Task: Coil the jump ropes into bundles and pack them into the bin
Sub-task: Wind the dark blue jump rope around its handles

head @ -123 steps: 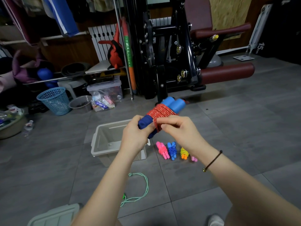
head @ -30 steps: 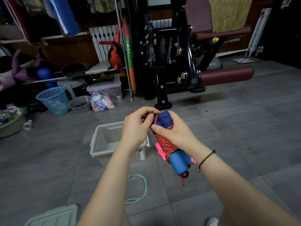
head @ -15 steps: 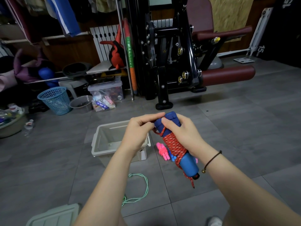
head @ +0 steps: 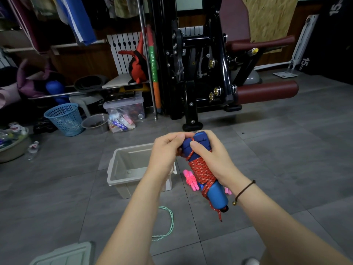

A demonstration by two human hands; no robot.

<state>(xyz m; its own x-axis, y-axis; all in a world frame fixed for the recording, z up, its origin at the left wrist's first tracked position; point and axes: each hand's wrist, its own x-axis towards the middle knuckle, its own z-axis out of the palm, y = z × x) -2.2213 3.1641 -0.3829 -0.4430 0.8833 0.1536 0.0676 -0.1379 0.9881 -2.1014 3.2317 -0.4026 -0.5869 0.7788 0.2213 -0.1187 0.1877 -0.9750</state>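
Since the last look the rope bundle (head: 200, 169) has flipped: its blue end hangs down, toward me. Right hand (head: 214, 161) grip closed round it, keeping coils tight. Left hand (head: 166, 150) pinches cord at the far end, likely tucking it. Bin (head: 114, 169) waits below, left.

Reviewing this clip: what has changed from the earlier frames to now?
The red rope bundle was flipped: its light blue grips, pointing away four seconds ago, now point down toward the person. The right hand went from pinching the rope to wrapping round the bundle; the left hand now pinches at its top end. The bin, pink bundle and green rope stayed put.
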